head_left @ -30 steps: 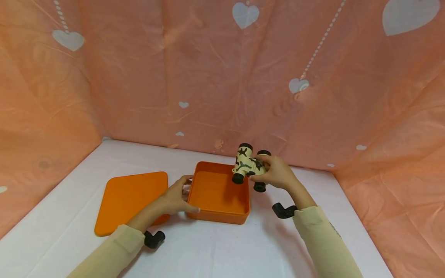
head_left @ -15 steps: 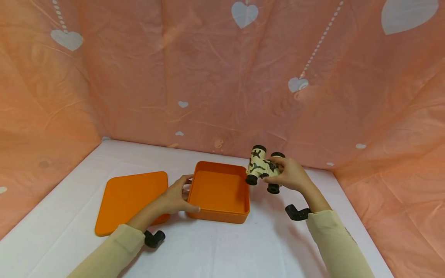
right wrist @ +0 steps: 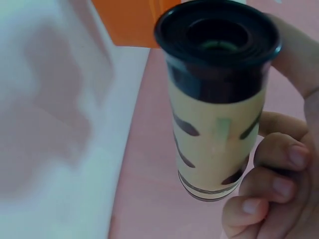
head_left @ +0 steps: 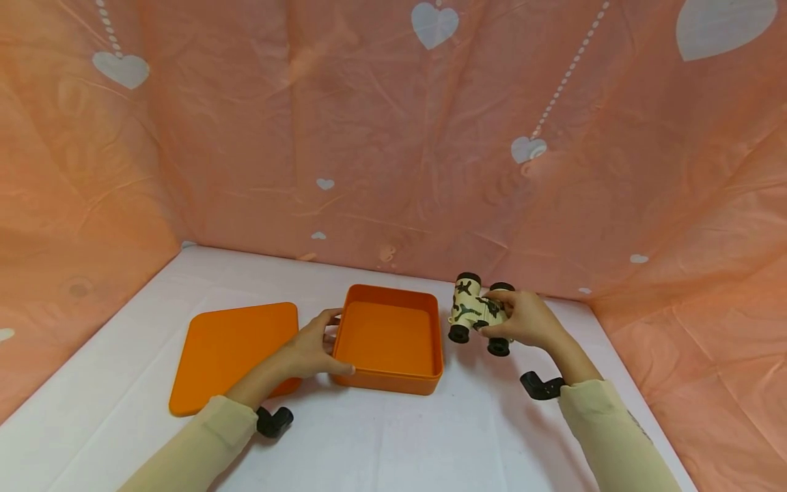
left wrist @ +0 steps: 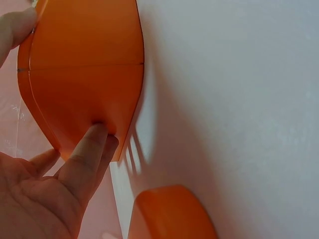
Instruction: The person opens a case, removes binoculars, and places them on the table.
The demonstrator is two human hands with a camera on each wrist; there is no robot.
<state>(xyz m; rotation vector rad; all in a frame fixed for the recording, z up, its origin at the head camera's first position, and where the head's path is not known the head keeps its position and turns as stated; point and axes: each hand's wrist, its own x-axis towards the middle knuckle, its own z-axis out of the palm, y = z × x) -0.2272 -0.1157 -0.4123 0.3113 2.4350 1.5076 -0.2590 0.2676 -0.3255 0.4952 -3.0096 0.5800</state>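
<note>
My right hand (head_left: 527, 318) grips a pair of binoculars (head_left: 470, 305) with a cream and dark camouflage pattern and black ends. They are held to the right of an open orange box (head_left: 387, 335), apart from it. One barrel (right wrist: 214, 134) fills the middle of the right wrist view, with fingers (right wrist: 271, 179) curled beside it. My left hand (head_left: 310, 348) touches the left side of the box, its thumb at the near left corner. In the left wrist view, extended fingers (left wrist: 84, 159) press against the box wall (left wrist: 79, 99).
A flat orange lid (head_left: 230, 352) lies left of the box, partly behind my left forearm. White cloth (head_left: 393, 444) covers the table. Peach curtains (head_left: 369, 137) with white hearts enclose the back and both sides. Black wrist-worn pieces (head_left: 541, 386) stick out near the cuffs.
My right hand has carried the binoculars rightward from over the box's right edge, and lately lower. The left hand, box and lid stay where they were.
</note>
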